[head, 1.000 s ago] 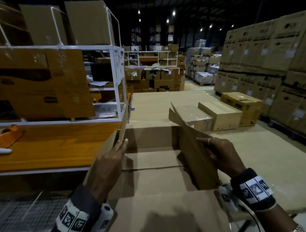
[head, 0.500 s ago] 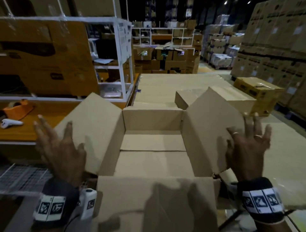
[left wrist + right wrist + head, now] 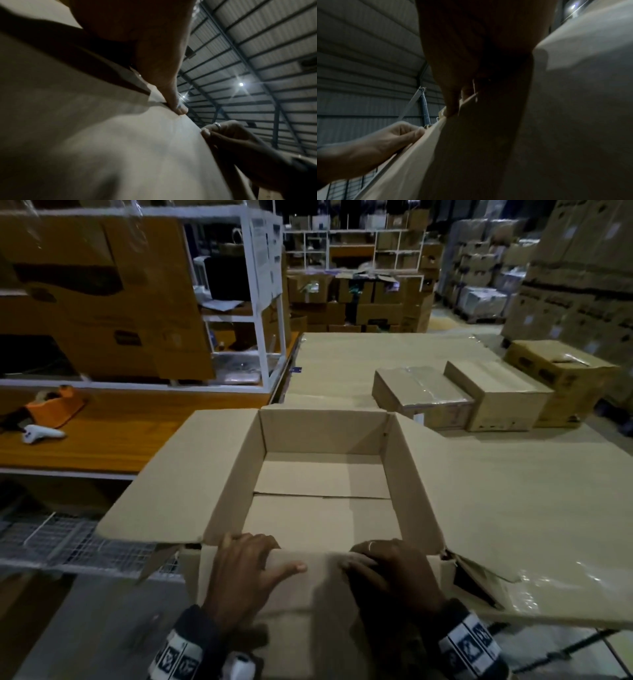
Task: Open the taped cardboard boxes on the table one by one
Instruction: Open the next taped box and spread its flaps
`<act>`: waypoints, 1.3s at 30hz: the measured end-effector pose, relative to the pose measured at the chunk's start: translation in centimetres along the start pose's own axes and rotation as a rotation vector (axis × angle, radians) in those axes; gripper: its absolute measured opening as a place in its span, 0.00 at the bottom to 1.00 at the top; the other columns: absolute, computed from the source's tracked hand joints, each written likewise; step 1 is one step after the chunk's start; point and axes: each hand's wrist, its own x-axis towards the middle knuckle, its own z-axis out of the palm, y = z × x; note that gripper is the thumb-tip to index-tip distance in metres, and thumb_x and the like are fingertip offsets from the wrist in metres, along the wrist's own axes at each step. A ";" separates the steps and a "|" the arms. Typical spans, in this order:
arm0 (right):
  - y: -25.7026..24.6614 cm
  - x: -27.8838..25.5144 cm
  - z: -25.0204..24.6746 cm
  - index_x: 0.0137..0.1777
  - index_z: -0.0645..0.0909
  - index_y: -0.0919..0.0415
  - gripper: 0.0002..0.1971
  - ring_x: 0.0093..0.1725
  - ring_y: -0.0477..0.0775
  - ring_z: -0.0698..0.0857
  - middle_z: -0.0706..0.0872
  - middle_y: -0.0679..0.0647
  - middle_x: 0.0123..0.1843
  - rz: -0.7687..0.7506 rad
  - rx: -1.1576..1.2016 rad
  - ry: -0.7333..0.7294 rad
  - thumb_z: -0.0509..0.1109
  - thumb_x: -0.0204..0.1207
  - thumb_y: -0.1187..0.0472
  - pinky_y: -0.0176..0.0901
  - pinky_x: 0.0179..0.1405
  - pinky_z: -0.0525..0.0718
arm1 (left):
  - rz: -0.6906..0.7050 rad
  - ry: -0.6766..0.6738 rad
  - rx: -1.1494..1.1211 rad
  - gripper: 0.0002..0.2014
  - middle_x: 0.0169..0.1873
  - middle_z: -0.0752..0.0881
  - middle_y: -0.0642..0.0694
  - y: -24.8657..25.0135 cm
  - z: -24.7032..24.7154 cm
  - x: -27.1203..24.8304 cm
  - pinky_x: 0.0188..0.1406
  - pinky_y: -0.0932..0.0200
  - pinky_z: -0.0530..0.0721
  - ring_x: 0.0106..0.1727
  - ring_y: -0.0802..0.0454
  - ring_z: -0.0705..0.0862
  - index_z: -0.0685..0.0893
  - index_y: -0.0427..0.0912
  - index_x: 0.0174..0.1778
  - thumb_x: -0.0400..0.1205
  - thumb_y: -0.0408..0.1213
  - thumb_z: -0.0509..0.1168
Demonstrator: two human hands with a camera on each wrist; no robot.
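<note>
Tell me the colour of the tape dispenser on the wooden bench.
Orange; the tape dispenser shows best in the head view, at far left.

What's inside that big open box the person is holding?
Only the open box's bare cardboard floor shows. The near strip is hidden behind the front flap and both hands' fingers.

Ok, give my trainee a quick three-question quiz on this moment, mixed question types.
1. True or false: the big open box has items inside.
2. Which flap do the left hand and right hand grip? A) the far flap B) the near flap C) the right flap
3. Fill in: the orange tape dispenser lies on the wooden ____.

Key: 1 false, it looks empty. 2 B. 3 bench.
</note>
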 end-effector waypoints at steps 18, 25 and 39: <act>-2.0 1.1 2.7 0.49 0.87 0.48 0.20 0.39 0.51 0.88 0.90 0.45 0.39 -0.109 -0.047 0.166 0.61 0.85 0.36 0.47 0.32 0.83 | 0.057 0.147 -0.072 0.31 0.28 0.81 0.61 -3.5 -0.4 0.0 0.43 0.51 0.62 0.36 0.54 0.81 0.81 0.56 0.30 0.69 0.82 0.58; -2.5 1.0 2.6 0.54 0.88 0.48 0.15 0.41 0.51 0.89 0.91 0.44 0.42 -0.102 -0.033 0.195 0.68 0.83 0.39 0.44 0.36 0.85 | 0.069 0.137 -0.079 0.28 0.30 0.82 0.62 -3.4 -0.8 -0.1 0.43 0.48 0.67 0.37 0.53 0.82 0.80 0.55 0.30 0.70 0.78 0.62; 0.6 -2.2 -3.3 0.54 0.93 0.55 0.07 0.47 0.38 0.89 0.93 0.42 0.48 0.161 0.347 0.419 0.77 0.78 0.56 0.39 0.45 0.89 | 0.162 0.034 -0.457 0.09 0.40 0.88 0.64 8.5 0.8 2.8 0.41 0.66 0.81 0.45 0.60 0.86 0.87 0.57 0.42 0.76 0.38 0.80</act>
